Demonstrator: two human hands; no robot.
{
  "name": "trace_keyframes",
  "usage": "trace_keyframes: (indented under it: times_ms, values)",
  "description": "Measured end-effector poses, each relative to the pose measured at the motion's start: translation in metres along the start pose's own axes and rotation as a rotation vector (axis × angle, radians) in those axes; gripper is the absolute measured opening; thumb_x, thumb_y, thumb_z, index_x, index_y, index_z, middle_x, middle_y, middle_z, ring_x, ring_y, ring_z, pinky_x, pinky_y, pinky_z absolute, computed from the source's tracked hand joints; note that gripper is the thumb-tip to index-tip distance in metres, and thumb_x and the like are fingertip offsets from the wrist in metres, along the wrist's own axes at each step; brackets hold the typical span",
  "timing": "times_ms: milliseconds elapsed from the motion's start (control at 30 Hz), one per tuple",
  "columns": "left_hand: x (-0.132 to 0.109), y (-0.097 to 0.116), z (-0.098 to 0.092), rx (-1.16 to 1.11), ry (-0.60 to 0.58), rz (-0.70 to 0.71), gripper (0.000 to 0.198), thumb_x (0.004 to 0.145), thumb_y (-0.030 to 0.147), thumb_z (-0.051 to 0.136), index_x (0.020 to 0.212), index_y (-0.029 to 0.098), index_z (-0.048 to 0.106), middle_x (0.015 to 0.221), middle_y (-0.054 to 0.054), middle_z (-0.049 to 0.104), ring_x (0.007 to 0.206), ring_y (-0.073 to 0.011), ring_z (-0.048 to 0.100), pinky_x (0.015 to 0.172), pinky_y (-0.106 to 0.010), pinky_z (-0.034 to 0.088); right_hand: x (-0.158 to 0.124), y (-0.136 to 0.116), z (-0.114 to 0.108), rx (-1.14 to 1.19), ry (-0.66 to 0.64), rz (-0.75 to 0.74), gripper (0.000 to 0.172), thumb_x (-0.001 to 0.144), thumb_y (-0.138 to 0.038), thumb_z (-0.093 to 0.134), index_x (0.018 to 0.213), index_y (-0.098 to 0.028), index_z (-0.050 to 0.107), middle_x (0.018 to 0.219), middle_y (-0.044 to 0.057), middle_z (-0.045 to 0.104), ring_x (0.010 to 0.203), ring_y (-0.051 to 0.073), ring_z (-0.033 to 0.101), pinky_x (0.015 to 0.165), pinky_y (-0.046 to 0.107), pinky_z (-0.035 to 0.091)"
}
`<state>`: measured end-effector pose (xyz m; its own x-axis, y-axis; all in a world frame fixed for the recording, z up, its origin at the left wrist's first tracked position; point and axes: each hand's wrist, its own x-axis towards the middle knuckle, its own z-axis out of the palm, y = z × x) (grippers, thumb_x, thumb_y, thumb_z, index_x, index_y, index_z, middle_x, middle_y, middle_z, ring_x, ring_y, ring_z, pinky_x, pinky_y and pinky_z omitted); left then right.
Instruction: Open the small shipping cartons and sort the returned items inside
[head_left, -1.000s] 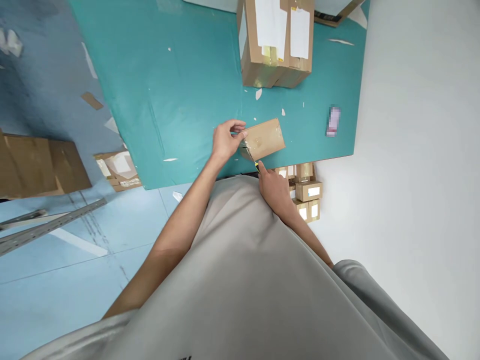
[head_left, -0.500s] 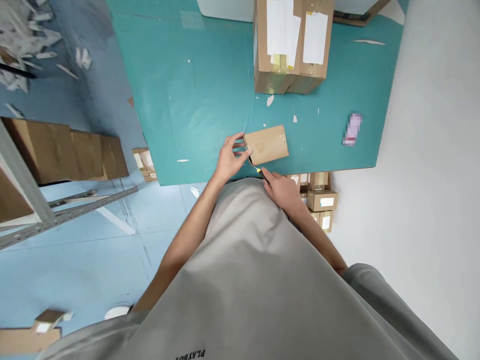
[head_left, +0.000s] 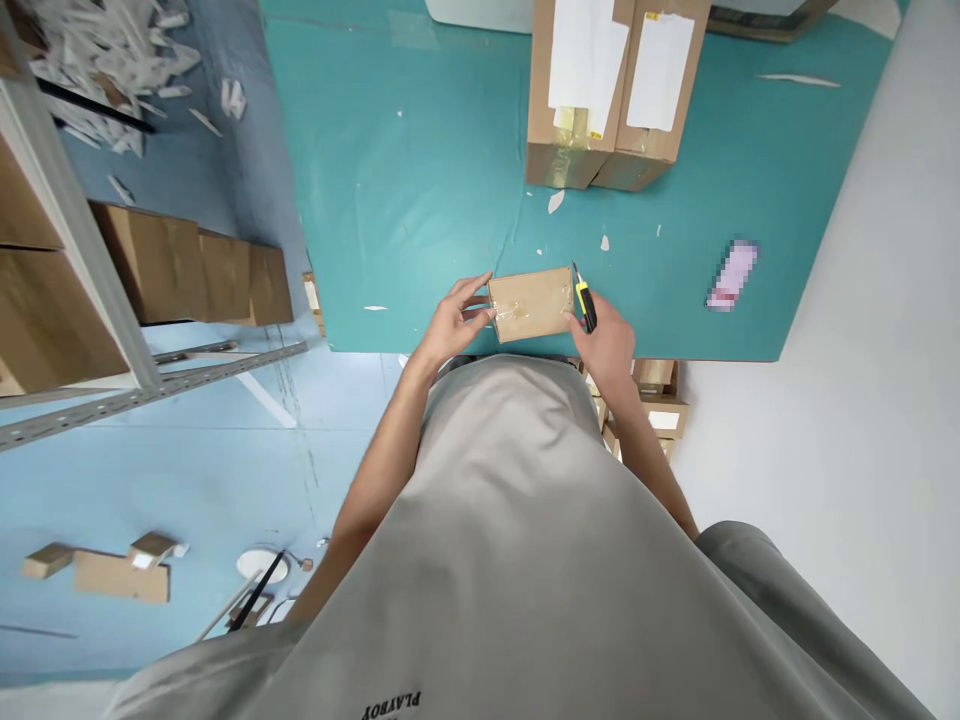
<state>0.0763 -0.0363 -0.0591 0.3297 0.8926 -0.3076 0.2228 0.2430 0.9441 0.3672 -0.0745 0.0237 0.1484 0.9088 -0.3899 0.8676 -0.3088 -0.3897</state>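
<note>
Small taped cardboard box set near front edge of worktop, long axis roughly parallel to it. Left end held by left hand; right end touched by right hand, utility knife gripped there.

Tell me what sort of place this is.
Likely a packing room or small warehouse: labelled cartons on a green table, a row of brown boxes to the left, and a utility knife in the right hand.
</note>
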Motion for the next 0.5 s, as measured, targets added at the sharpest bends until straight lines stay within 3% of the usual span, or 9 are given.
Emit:
trace_keyframes:
  times_ms: [133,300,433,500]
  values:
    - [0.009,0.003,-0.008,0.008,-0.041,0.001,0.077,0.1,0.06,0.078,0.167,0.026,0.062,0.159,-0.017,0.061,0.136,-0.0329,0.073,0.113,-0.05,0.066,0.02,0.023,0.029,0.216,0.013,0.008,0.055,0.114,-0.061,0.054,0.144,-0.02,0.073,0.126,0.018,0.084,0.117,0.035,0.078,0.102,0.043,0.059]
    - [0.018,0.011,-0.011,0.169,-0.042,0.003,0.068,0.104,0.047,0.067,0.168,0.024,0.06,0.16,-0.019,0.063,0.139,-0.0329,0.073,0.119,-0.055,0.063,0.014,0.029,0.036,0.418,-0.005,0.069,0.062,0.11,-0.074,0.053,0.135,-0.022,0.074,0.108,0.011,0.084,0.097,0.031,0.081,0.092,0.039,0.061]
    - [0.027,0.031,0.013,0.448,0.089,0.135,0.061,0.111,0.051,0.061,0.168,0.027,0.06,0.174,-0.017,0.056,0.168,-0.0374,0.047,0.14,-0.062,0.039,0.004,0.029,0.031,0.518,0.011,0.097,0.062,0.115,-0.068,0.04,0.147,-0.023,0.069,0.111,0.009,0.085,0.075,0.024,0.08,0.091,0.04,0.065]
    - [0.033,0.043,0.032,0.541,0.06,0.215,0.06,0.111,0.056,0.062,0.165,0.03,0.061,0.18,-0.014,0.051,0.175,-0.0395,0.035,0.144,-0.068,0.027,-0.001,0.026,0.025,0.539,-0.001,0.099,0.062,0.117,-0.065,0.036,0.154,-0.023,0.065,0.121,0.011,0.085,0.072,0.023,0.08,0.092,0.041,0.066]
